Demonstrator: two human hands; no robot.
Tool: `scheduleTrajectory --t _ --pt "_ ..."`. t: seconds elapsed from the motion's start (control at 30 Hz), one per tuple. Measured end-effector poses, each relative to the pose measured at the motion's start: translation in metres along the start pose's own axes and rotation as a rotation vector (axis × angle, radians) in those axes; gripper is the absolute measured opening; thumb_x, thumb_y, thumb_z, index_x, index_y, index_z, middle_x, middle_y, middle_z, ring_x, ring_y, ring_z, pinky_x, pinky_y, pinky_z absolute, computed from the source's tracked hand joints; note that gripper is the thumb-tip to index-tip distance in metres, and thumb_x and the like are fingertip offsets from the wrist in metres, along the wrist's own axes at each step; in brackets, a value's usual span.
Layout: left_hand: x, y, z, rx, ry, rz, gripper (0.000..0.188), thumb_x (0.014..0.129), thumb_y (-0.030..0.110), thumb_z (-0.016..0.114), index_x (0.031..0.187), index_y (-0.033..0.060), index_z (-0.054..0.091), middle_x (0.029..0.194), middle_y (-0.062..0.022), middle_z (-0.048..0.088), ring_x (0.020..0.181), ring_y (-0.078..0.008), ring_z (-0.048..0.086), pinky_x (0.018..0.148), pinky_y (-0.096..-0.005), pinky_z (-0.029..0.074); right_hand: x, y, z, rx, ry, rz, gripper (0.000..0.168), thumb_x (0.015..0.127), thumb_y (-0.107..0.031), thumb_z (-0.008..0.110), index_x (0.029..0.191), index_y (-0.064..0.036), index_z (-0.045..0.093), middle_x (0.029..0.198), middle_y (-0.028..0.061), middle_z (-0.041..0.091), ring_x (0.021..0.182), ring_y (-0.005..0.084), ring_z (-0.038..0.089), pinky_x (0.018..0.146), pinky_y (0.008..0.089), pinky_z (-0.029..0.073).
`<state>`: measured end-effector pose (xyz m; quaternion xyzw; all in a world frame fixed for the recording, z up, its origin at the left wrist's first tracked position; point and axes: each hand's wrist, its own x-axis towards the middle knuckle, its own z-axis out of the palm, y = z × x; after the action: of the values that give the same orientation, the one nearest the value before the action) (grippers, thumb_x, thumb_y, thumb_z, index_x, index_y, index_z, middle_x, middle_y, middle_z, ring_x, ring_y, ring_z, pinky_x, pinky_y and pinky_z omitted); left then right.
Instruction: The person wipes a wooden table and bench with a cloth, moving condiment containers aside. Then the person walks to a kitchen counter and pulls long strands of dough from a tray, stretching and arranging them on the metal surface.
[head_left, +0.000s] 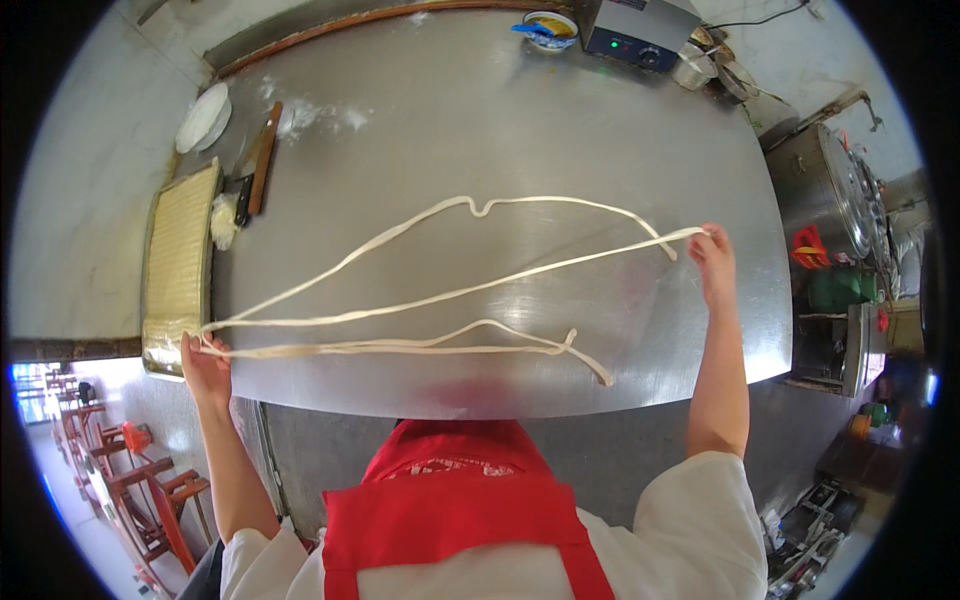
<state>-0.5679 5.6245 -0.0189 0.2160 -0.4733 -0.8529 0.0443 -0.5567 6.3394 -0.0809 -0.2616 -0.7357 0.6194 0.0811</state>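
Observation:
Long strands of pale dough (450, 298) stretch across a stainless steel table (405, 150). My left hand (206, 367) grips them where they gather, beside the near end of a metal tray (176, 262) of dough strips. Far out to the right, my right hand (712, 259) pinches the end of one strand, which runs nearly straight between both hands. Another strand (405, 225) curves above it with a small kink, its loose end lying near my right hand. Closer to me, more strands (450, 346) run rightward and cross near a loose tip.
A knife with a black handle (244, 201), a wooden stick (266, 161) and a bowl of white powder (204, 118) are at left. At the back stand a patterned bowl with a blue spoon (551, 34) and an appliance (637, 37). A large metal pot (821, 191) stands right.

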Motion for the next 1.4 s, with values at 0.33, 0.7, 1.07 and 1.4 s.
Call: scheduleTrajectory --t 0.33,0.7,1.07,1.4 --pt "0.05 -0.068 -0.163 1.395 0.485 0.241 0.032 0.078 0.02 0.06 0.101 -0.0005 0.052 0.097 -0.0125 0.056 0.087 -0.0224 0.051 0.075 -0.0313 0.041 -0.119 0.014 0.09 -0.665 -0.507 -0.312 0.029 0.071 -0.006 0.058 0.099 -0.007 0.053 0.094 0.0109 0.052 0.085 0.0252 0.054 0.074 0.0334 0.044" --pt "-0.016 -0.143 0.068 1.594 -0.638 0.411 0.021 0.074 0.017 0.059 0.093 0.0089 0.055 0.093 -0.0095 0.057 0.092 -0.0266 0.053 0.075 -0.038 0.043 -0.174 0.033 0.085 -1.056 -0.302 -0.452 0.02 0.068 -0.011 0.062 0.082 -0.007 0.049 0.085 0.0107 0.05 0.076 0.0275 0.051 0.067 0.0344 0.042" --pt "-0.016 -0.123 0.078 1.3 -0.588 0.37 0.012 0.077 0.016 0.055 0.083 0.0059 0.053 0.072 -0.0075 0.055 0.066 -0.0231 0.054 0.063 -0.0326 0.043 -0.136 -0.091 0.094 -0.08 -0.323 -0.122 0.008 0.082 -0.006 0.048 0.089 -0.008 0.045 0.072 -0.0014 0.044 0.06 0.0061 0.041 0.058 0.0213 0.036" --pt "0.006 -0.133 0.116 1.545 -0.343 0.205 0.014 0.08 0.021 0.053 0.089 0.01 0.054 0.064 -0.0079 0.055 0.058 -0.0231 0.054 0.055 -0.0339 0.042 0.003 0.0 0.027 -0.737 -0.048 -0.311 0.018 0.079 -0.016 0.054 0.094 -0.007 0.054 0.079 0.0097 0.059 0.075 0.0221 0.057 0.066 0.0323 0.043"
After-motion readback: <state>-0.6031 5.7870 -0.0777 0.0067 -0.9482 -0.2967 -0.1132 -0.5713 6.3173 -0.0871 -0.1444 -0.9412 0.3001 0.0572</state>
